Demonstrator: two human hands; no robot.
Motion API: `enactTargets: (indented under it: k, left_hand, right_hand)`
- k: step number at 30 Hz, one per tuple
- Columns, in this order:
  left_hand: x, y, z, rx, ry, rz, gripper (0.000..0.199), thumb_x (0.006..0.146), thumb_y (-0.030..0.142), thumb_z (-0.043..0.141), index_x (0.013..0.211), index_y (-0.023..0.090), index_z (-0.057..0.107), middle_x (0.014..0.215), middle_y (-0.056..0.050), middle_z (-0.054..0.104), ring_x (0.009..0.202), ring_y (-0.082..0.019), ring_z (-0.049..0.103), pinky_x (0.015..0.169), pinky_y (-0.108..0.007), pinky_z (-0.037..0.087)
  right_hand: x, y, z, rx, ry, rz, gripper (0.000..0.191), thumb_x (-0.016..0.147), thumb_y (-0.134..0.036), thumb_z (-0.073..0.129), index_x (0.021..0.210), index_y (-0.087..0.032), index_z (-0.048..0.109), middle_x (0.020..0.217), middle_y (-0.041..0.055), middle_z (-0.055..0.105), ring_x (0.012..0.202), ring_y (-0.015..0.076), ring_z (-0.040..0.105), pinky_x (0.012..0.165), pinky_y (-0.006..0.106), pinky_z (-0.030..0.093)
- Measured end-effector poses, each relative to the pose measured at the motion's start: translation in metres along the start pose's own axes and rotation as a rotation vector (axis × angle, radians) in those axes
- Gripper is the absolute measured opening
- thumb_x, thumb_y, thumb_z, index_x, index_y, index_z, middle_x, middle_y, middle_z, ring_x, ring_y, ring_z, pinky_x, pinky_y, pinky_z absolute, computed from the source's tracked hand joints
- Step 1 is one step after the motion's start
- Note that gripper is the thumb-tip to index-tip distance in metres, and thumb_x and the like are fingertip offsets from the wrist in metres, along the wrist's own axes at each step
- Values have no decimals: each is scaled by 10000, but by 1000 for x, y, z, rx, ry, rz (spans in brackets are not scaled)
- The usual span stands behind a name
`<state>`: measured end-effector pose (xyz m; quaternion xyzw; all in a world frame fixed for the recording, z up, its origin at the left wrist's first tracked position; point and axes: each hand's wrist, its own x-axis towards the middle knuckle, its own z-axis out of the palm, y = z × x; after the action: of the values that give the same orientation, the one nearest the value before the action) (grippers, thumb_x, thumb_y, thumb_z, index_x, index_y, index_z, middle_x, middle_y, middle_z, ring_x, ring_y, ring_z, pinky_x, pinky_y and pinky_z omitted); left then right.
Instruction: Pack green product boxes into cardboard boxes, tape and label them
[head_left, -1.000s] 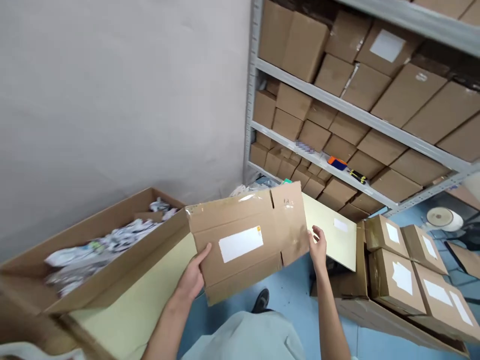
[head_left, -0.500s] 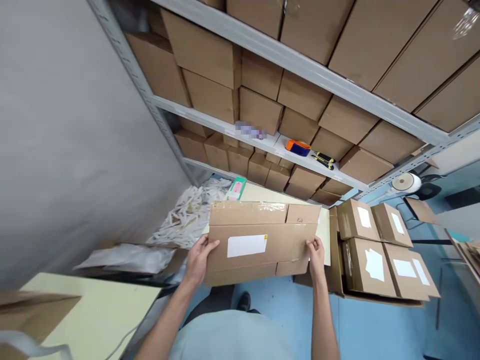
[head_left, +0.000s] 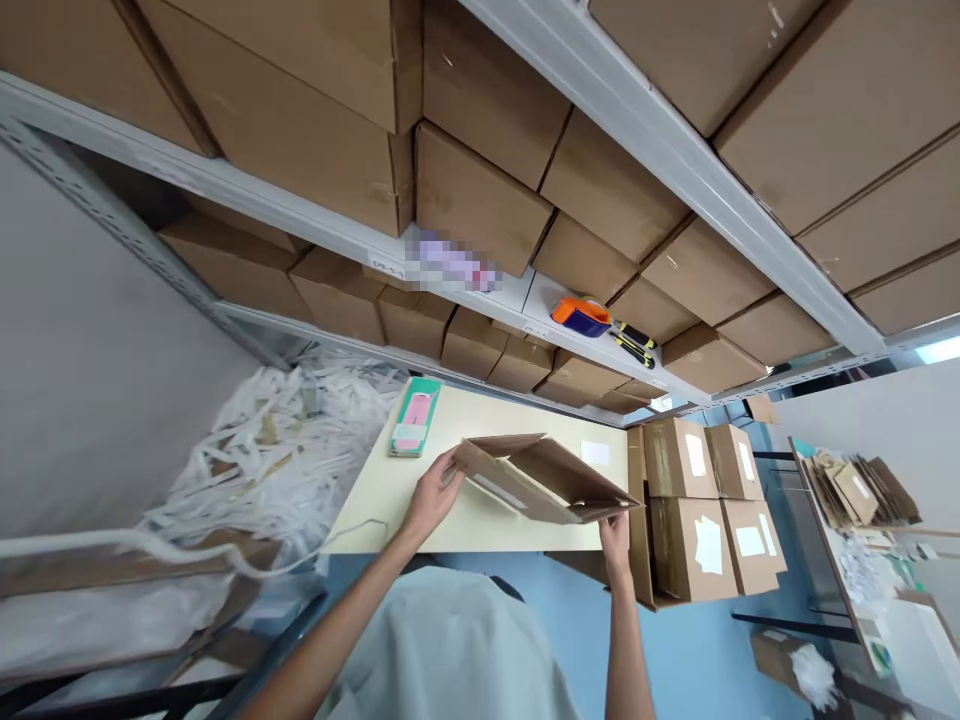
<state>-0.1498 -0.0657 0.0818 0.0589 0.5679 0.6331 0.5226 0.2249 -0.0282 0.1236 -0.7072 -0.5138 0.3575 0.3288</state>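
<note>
A cardboard box (head_left: 551,470) is held between my two hands over a cream tabletop (head_left: 367,520). It is partly opened out, its hollow inside facing up and its flaps standing out. My left hand (head_left: 437,495) is closed on the left end, thumb on the near side. At the right end, my right hand (head_left: 615,540) grips the lower corner; some of its fingers are hidden behind the cardboard. A white label on the near panel shows at a steep angle. Left of the box lies a green and pink packet (head_left: 415,417), and behind its right side a pale label (head_left: 595,453).
Metal shelves (head_left: 360,240) packed with cartons rise in front. An orange and blue tape dispenser (head_left: 582,316) and cutters (head_left: 634,345) lie on one shelf. Shredded white paper (head_left: 247,450) heaps at left. A large carton (head_left: 640,520) holding labelled boxes (head_left: 705,545) stands right.
The flattened box has opened into a hollow shape and tilted, its label turning away from view. It has moved over the tabletop in both hands. My view has shifted.
</note>
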Motion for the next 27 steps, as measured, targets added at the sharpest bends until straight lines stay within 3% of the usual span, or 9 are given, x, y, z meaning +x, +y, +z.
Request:
enactTargets:
  k: [3, 7, 12, 15, 20, 24, 27]
  left_hand:
    - [9, -4, 3, -38, -54, -61, 361, 729, 70, 864, 1053, 229, 846, 1330, -118, 827, 1479, -327, 701, 1352, -414, 475]
    - [9, -3, 7, -118, -61, -102, 381, 745, 24, 835, 1065, 230, 858, 1339, -127, 811, 1504, -318, 684, 1302, -356, 525]
    - [-2, 18, 10, -14, -2, -2, 244, 846, 110, 806, 1033, 253, 868, 1259, -98, 834, 1414, -316, 717, 1212, -337, 586]
    - [-14, 38, 20, 42, 15, 102, 102, 918, 228, 836, 1008, 249, 878, 1203, -105, 835, 1314, -313, 730, 1087, -283, 605]
    - [-28, 61, 54, 495, 73, 351, 311, 699, 359, 1014, 958, 282, 861, 1114, -75, 829, 1013, -309, 720, 917, -322, 610]
    - [-30, 62, 69, 983, 173, 468, 136, 810, 373, 851, 892, 279, 797, 995, -59, 839, 919, -301, 735, 865, -346, 564]
    - [-43, 61, 69, 1146, 222, 491, 70, 860, 341, 778, 894, 280, 766, 933, -57, 831, 912, -305, 742, 830, -342, 522]
  right_hand:
    - [-2, -21, 19, 13, -79, -44, 556, 757, -760, 806, 954, -240, 801, 1010, 158, 872, 1002, 384, 797, 945, 536, 662]
    - [0, -40, 30, 41, -127, -100, 544, 787, -712, 854, 1077, -254, 808, 1162, 152, 877, 1103, 377, 796, 1007, 519, 662]
    - [1, -41, 9, 26, -178, 14, 618, 846, -753, 834, 1130, -205, 809, 1146, 146, 864, 1103, 357, 804, 976, 492, 679]
    - [-7, -39, -9, 76, -261, 119, 737, 892, -863, 766, 1214, -201, 805, 1194, 149, 853, 1037, 327, 827, 866, 442, 698]
    - [-17, -45, -18, -43, -284, 157, 766, 906, -883, 759, 1257, -204, 798, 1063, 135, 868, 882, 324, 847, 737, 414, 669]
    - [-6, -56, -12, -217, -320, 0, 494, 953, -659, 790, 1185, -225, 831, 923, 95, 871, 830, 326, 843, 795, 412, 636]
    - [12, -64, -12, -357, -344, -173, 313, 983, -436, 700, 1150, -214, 844, 872, 85, 863, 803, 310, 835, 776, 374, 587]
